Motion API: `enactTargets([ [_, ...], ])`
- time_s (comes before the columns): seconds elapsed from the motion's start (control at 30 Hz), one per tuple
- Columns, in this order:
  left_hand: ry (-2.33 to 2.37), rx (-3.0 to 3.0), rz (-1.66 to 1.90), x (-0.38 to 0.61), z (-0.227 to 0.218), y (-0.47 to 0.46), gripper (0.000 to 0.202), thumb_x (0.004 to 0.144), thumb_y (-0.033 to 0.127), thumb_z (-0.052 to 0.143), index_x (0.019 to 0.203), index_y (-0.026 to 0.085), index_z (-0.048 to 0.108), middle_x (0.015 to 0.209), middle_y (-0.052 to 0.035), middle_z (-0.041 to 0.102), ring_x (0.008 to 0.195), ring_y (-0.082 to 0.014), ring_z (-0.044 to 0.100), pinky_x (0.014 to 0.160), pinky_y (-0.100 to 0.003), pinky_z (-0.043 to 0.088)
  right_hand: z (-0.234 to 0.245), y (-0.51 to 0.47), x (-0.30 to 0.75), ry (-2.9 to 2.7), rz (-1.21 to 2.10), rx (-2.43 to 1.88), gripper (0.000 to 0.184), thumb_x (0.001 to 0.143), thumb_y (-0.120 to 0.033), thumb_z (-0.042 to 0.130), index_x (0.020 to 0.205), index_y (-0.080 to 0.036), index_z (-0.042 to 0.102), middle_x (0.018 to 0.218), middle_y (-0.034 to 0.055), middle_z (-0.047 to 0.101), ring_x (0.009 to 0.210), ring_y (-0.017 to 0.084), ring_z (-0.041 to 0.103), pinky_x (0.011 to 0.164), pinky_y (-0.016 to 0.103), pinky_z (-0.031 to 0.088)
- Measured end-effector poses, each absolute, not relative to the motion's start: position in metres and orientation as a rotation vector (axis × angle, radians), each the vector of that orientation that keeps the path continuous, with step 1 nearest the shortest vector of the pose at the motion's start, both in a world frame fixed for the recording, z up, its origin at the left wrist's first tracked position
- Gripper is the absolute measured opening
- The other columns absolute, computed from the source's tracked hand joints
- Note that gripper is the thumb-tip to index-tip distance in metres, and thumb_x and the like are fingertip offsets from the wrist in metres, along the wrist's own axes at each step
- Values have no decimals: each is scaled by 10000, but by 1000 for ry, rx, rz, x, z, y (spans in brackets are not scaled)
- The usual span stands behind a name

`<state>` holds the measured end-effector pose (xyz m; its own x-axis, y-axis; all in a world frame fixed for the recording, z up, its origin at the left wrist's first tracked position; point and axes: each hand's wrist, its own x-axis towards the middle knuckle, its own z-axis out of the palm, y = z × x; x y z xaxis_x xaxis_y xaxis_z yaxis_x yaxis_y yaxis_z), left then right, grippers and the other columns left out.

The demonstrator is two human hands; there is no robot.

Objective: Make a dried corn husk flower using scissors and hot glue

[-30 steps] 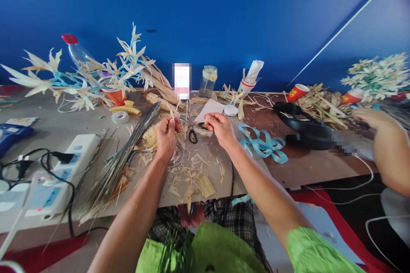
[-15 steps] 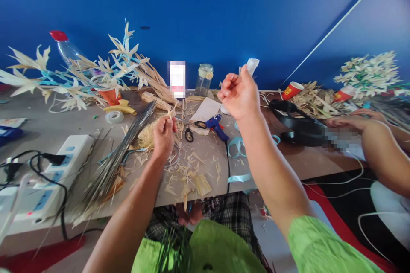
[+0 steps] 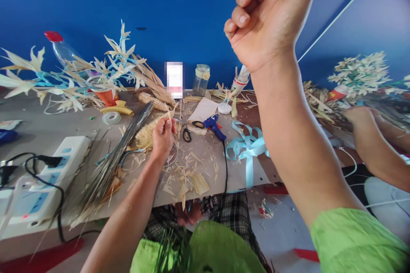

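My left hand (image 3: 162, 136) is closed in a pinch over the littered middle of the table. A small piece of pale dried husk (image 3: 171, 114) sticks up from its fingertips. High in front of the blue wall is my right hand (image 3: 267, 21), its fingers curled inward. The thumb and index fingertips are cut off by the upper edge, so what they hold, if anything, is hidden. Near the left hand lie black-handled scissors (image 3: 187, 135), a blue glue gun (image 3: 214, 125), a bundle of thin wires (image 3: 118, 160) and a clump of yellowish fibre (image 3: 144, 135).
Light-blue ribbon (image 3: 250, 153) lies in loops below the right forearm. A white power strip (image 3: 59, 170) with black cords sits at left. Husk flowers (image 3: 120, 62), a glass jar (image 3: 201, 80) and a red-white cup (image 3: 238, 85) stand along the wall. Another person's arm (image 3: 371, 136) rests at right.
My right hand has risen up and rightward, close to the camera, and its forearm now covers the black object at right. My left hand keeps its pinch almost in place.
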<state>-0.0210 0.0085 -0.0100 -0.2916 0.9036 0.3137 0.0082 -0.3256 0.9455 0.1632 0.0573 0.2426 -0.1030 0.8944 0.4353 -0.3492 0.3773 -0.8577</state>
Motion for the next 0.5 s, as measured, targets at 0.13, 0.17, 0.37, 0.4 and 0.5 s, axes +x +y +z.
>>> enactTargets([
  [0.13, 1202, 1264, 1693, -21, -12, 9, 265, 862, 402, 518, 754, 166, 572, 602, 9, 529, 546, -87, 472, 546, -208, 395, 226, 63, 161, -1702, 966, -692, 550, 903, -429, 221, 805, -78, 632, 611, -90, 543, 545, -11, 499, 556, 292, 290],
  [0.17, 1205, 1273, 1687, -21, -13, 10, 264, 864, 399, 515, 751, 166, 568, 600, 11, 527, 542, -87, 470, 544, -208, 393, 219, 65, 162, -1871, 899, -741, 493, 916, -397, 268, 876, -67, 631, 648, -82, 560, 570, -11, 508, 570, 274, 305],
  [0.37, 1209, 1290, 1684, -20, -13, 10, 260, 870, 376, 501, 728, 164, 549, 605, 10, 529, 525, -81, 463, 527, -205, 390, 186, 59, 183, -2581, 597, -1224, 372, 787, -447, 627, 1041, -176, 648, 907, 43, 648, 748, 145, 584, 677, 289, 472],
  [0.4, 1195, 1282, 1692, -20, -12, 10, 259, 869, 376, 501, 731, 163, 550, 607, 11, 527, 526, -80, 462, 527, -204, 391, 180, 52, 192, -2668, 592, -1274, 428, 784, -473, 616, 1108, -194, 629, 995, 61, 640, 804, 172, 592, 713, 313, 481],
  [0.5, 1179, 1263, 1702, -21, -12, 8, 245, 865, 368, 506, 745, 162, 564, 594, 14, 520, 528, -83, 463, 529, -204, 391, 150, 19, 229, -2780, 553, -1450, 667, 750, -548, 604, 1328, -241, 480, 1259, 120, 530, 900, 234, 602, 734, 351, 498],
])
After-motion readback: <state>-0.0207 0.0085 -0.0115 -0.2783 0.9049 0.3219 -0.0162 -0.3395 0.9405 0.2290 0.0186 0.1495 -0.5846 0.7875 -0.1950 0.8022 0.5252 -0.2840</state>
